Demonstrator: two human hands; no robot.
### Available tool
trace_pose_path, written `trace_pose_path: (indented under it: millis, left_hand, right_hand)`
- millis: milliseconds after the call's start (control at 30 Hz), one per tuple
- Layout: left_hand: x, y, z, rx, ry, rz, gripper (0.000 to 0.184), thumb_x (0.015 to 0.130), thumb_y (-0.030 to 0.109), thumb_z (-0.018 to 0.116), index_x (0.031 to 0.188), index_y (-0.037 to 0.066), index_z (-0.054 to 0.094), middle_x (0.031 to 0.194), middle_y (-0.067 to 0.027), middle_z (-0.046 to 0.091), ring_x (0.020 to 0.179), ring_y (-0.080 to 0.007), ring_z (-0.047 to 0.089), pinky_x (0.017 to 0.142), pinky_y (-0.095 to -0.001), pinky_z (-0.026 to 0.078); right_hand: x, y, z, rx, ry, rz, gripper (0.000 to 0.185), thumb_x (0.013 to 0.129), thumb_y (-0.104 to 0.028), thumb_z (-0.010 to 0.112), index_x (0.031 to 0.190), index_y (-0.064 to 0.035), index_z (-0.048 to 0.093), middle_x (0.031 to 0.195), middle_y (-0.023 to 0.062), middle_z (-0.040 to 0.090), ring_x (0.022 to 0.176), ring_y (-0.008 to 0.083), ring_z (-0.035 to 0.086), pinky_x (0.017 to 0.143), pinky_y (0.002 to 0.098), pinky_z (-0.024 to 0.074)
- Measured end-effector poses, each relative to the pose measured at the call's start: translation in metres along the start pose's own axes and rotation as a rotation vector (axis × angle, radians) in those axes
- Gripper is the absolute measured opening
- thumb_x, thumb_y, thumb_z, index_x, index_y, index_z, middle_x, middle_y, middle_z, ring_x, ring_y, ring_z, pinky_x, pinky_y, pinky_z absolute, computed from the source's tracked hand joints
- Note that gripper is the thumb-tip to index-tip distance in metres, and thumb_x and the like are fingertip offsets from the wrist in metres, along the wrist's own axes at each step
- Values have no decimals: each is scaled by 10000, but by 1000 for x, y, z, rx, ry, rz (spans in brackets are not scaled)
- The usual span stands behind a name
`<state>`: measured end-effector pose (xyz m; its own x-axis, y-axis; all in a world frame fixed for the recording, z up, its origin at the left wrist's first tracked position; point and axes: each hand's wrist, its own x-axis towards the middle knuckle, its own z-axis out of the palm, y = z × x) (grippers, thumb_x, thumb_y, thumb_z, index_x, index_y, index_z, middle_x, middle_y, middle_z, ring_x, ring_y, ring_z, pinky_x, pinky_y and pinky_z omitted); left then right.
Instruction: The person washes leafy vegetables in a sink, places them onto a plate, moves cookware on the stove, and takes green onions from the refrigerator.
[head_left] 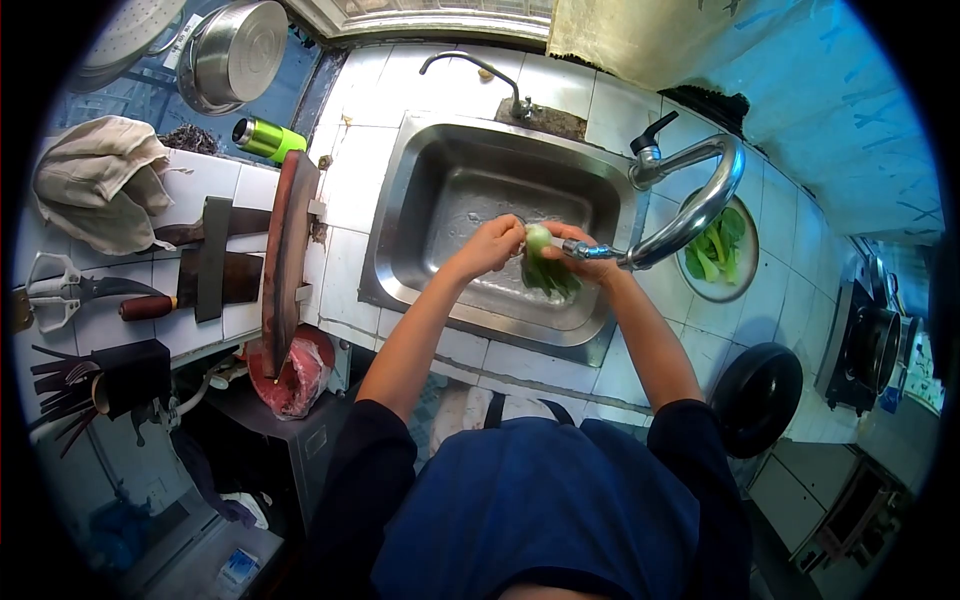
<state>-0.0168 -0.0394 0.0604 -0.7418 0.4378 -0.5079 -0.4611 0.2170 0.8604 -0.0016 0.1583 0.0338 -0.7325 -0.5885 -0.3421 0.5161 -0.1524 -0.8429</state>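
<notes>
Over the steel sink (405, 180), a head of bok choy (548, 272) hangs with its pale base up and its dark green leaves down. My left hand (494, 246) is closed, its curled fingertips at the left side of the stalks. From the right, my right hand (584, 262) grips the same bok choy, its fingers partly hidden behind the spout of the curved faucet (715, 185). The faucet's nozzle ends right at that hand. Some water lies on the sink's bottom.
Right of the sink stands a plate (718, 292) of green leaves, with a black round pan or lid (757, 400) nearer me. A second thin faucet (515, 95) is at the back. On the left are a cleaver (240, 277), scissors (60, 290), an upright cutting board (285, 250) and a green tumbler (270, 139).
</notes>
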Motion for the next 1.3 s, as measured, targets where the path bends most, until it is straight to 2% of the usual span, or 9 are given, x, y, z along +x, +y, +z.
trace_pose_path:
  millis: [133,367,400,433,533,733,767,900,1300]
  left_hand:
    - [-3,8,3,28,-106,-123,215,869,285,445,798,83,468,634,15,428,470,-54,380,391,-200,309]
    - [5,-6,13,186,-114,-110,270,880,302,397,820,51,475,651,-10,474,529,-98,438,460,-251,377]
    - [11,-22,16,301,-2,119,261,874,272,387,838,30,478,675,-46,506,582,-158,482,529,-300,404]
    - [12,-27,20,413,109,348,256,867,242,378,855,8,482,700,-82,538,634,-219,526,597,-348,431]
    - [11,-22,25,529,144,249,238,845,187,375,880,-21,486,765,-175,563,764,-326,550,731,-403,415]
    - [6,-5,26,698,145,208,237,848,200,389,855,-13,493,765,-219,536,746,-317,548,701,-399,421]
    - [6,-6,23,698,146,207,237,848,200,389,855,-13,493,765,-219,536,746,-317,548,701,-399,421]
    - [5,-7,7,366,59,192,270,874,249,398,853,-5,485,769,-190,531,690,-295,510,691,-379,419]
    - [-10,15,29,572,-10,312,224,889,218,401,889,4,466,798,-206,530,768,-354,539,698,-395,424]
  right_hand:
    - [0,-7,-1,49,-92,1,479,668,-264,707,1068,-61,538,1013,50,540,961,155,514,843,285,396]
    - [4,1,16,-862,242,-247,278,690,-187,623,907,-65,500,849,133,540,814,299,548,717,358,425]
    - [5,1,19,-1030,330,-259,246,697,-178,611,872,-61,483,824,153,539,798,339,546,700,371,427]
    - [7,2,21,-1027,331,-258,246,697,-178,611,872,-61,483,824,153,539,798,339,546,700,371,427]
    - [7,5,22,-1037,403,-376,244,705,-191,616,850,-60,469,804,160,550,795,369,541,689,391,424]
    - [7,16,9,-509,241,-304,243,708,-153,595,905,-56,491,774,96,546,731,252,545,662,333,418]
    - [4,14,6,-367,185,-162,278,678,-146,606,914,-67,481,793,62,511,748,195,505,676,293,398]
    - [-1,6,8,-106,117,-21,360,617,-157,598,943,-79,466,802,29,472,753,122,460,675,237,371]
    - [-3,-2,6,-494,115,-33,280,655,-153,580,910,-87,484,769,15,477,714,118,465,625,256,380]
